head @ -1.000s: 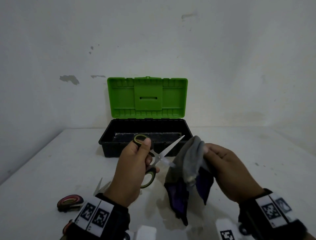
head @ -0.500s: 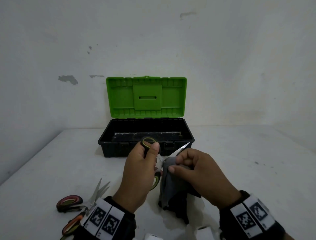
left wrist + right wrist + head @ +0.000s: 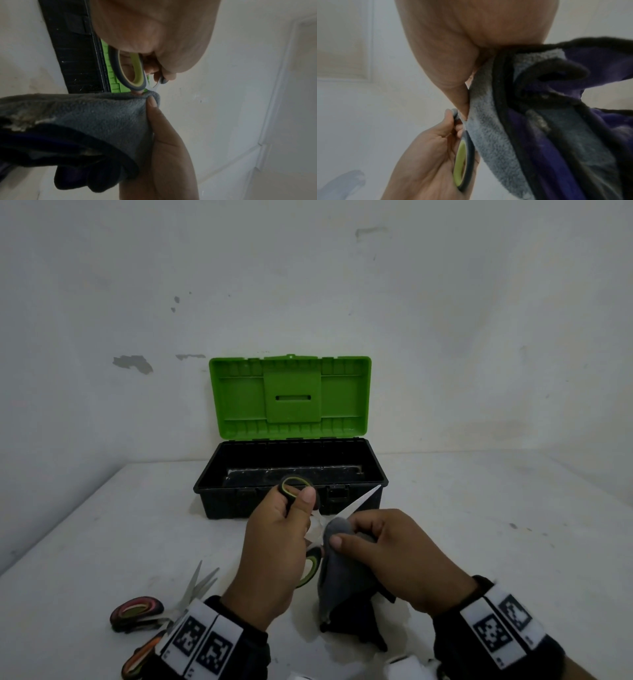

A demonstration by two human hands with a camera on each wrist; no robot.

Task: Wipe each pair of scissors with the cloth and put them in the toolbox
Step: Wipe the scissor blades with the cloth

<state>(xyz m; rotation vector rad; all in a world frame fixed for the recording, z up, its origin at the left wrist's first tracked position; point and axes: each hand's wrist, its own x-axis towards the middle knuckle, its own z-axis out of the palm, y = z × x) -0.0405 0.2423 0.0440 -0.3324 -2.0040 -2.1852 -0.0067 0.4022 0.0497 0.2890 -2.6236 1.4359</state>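
The green-handled scissors (image 3: 310, 522), held above the tabletop (image 3: 479, 525) before the open toolbox (image 3: 291, 470), sit gripped by their loops in the left hand (image 3: 274, 556) while the right hand (image 3: 394, 556) pinches the grey cloth (image 3: 337, 570) round a blade, so it should probably draw outward toward the tip, fingers behind the edge.

White table (image 3: 479, 542) against scuffed wall (image 3: 445, 320)

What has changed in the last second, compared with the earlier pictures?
The right hand brought the cloth in from the right and now pinches it around a blade of the green-handled scissors. The left hand keeps gripping their handles. The toolbox stayed open.
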